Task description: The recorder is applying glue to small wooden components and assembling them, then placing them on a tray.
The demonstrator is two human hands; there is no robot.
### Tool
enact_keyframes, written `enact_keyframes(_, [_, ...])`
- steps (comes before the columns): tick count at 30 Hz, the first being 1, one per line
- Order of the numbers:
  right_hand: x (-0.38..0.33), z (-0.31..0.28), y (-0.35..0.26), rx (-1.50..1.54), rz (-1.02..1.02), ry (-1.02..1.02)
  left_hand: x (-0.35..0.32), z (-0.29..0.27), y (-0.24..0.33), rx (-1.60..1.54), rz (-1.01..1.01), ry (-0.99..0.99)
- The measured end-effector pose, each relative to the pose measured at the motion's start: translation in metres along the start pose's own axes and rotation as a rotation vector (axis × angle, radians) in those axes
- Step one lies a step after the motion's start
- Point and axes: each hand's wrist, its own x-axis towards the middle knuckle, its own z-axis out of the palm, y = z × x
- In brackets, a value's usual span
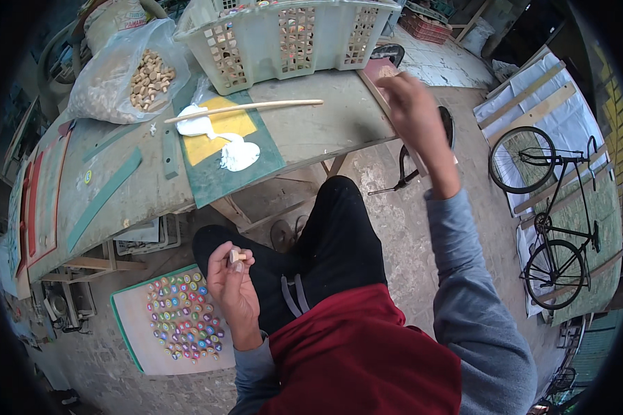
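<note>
My left hand (pixel 237 301), above my left thigh, pinches a small wooden peg (pixel 237 256) with a wider head between thumb and fingertips. Raised at the table's right end is my right hand (pixel 415 104), smeared by motion. Its fingers look bent, over a reddish wooden tray-like piece (pixel 379 70), and whether they hold anything is hidden. White glue (pixel 240 155) is spread on a green and yellow board (pixel 263 142) at the table's front edge. Across this board lies a thin wooden stick (pixel 242 111). A clear plastic bag (pixel 104 86) of loose wooden pegs (pixel 152 79) stands behind, to the left.
A pale perforated crate (pixel 256 52) holds colourful pieces on the table (pixel 304 131). Low on the left, a board (pixel 128 311) carries many round colourful-topped pieces (pixel 187 315). Green strips (pixel 107 197) and red-edged frames (pixel 45 200) lie at the table's left. A bicycle (pixel 550 214) is on the right.
</note>
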Motion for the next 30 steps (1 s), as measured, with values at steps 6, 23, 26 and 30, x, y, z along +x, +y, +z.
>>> enact_keyframes(6, [0.007,-0.036,0.056,-0.277,0.052,-0.422,0.001,0.006,-0.006,-0.041,-0.075,-0.033])
enact_keyframes(23, [0.016,-0.027,0.068,-0.107,0.014,-0.501,0.021,0.036,0.006,-0.355,-0.178,-0.093])
enact_keyframes(26, [0.008,-0.038,0.021,0.186,0.038,-0.281,0.023,0.034,0.009,-0.197,-0.066,-0.062])
enact_keyframes(30, [-0.013,-0.020,-0.022,0.739,0.153,-0.317,0.026,0.033,0.011,0.024,0.116,-0.096])
